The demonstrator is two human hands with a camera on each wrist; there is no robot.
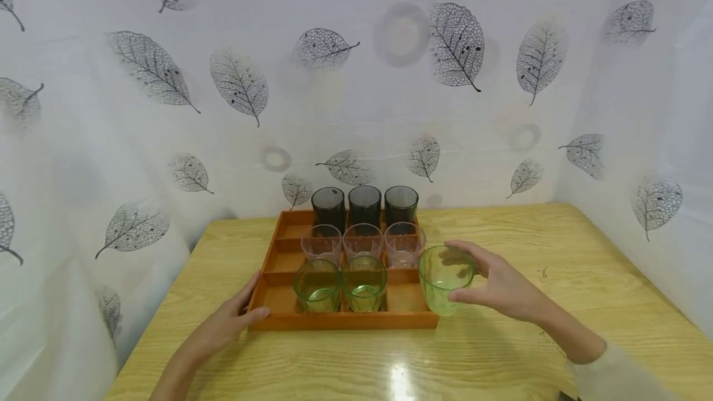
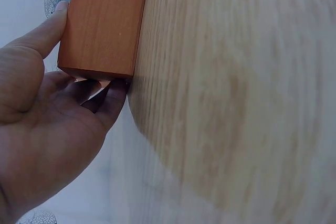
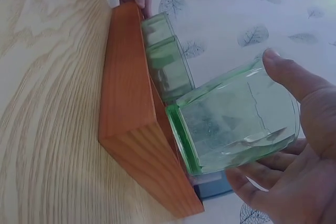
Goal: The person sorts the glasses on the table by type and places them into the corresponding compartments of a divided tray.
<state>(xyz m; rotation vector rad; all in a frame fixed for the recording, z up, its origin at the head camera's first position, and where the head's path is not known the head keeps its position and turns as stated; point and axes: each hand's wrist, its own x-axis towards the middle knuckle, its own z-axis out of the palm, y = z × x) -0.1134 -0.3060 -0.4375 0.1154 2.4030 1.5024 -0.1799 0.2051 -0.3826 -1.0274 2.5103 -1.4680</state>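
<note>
My right hand [image 1: 509, 286] grips a green glass [image 1: 445, 280] by its sides, thumb in front and fingers behind. The glass is tilted above the right front corner of a wooden divided tray [image 1: 345, 322]; in the right wrist view its thick base overlaps the tray's edge. At the tray's left front corner, my left hand [image 1: 225, 323] holds the wall, thumb on the rim and fingers curled around the outer side. Two other green glasses, a left one [image 1: 316, 293] and a right one [image 1: 364, 289], stand in the front row.
Behind the green glasses is a row of three clear pinkish glasses [image 1: 363, 241]. Three dark grey glasses [image 1: 364, 206] make up the back row. The tray lies on a wood-grain table [image 1: 501, 351], with a leaf-print curtain [image 1: 356, 98] behind and at both sides.
</note>
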